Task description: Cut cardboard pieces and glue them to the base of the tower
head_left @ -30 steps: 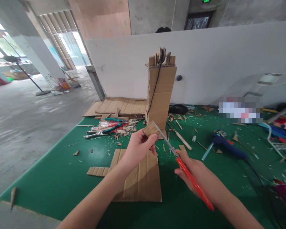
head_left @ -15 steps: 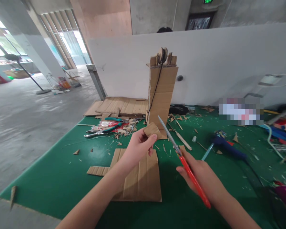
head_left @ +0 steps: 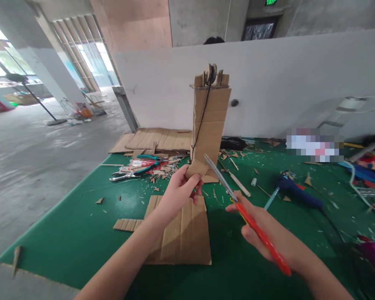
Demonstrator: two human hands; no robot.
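Observation:
My left hand (head_left: 176,195) pinches a small brown cardboard piece (head_left: 197,168) above the green mat (head_left: 65,225). In my right hand (head_left: 262,233) are red-handled scissors (head_left: 237,203), their metal blades pointing up and left, the tip just right of the cardboard piece and apart from it. A flat cardboard sheet (head_left: 187,241) lies on the mat under my left forearm. Behind stands a tall cardboard tower (head_left: 210,121) with a black cord hanging from a wheel at its top.
Teal-handled pliers (head_left: 134,171) and cardboard scraps lie at the mat's back left. A stack of cardboard sheets (head_left: 159,139) lies beyond. A blue glue gun (head_left: 295,191) rests at right, with cables and coloured clutter at far right. A white wall (head_left: 284,83) runs behind.
The scissors moved away from the cardboard piece to the right, then tilted slightly. My left hand turned the piece and lifted it a little.

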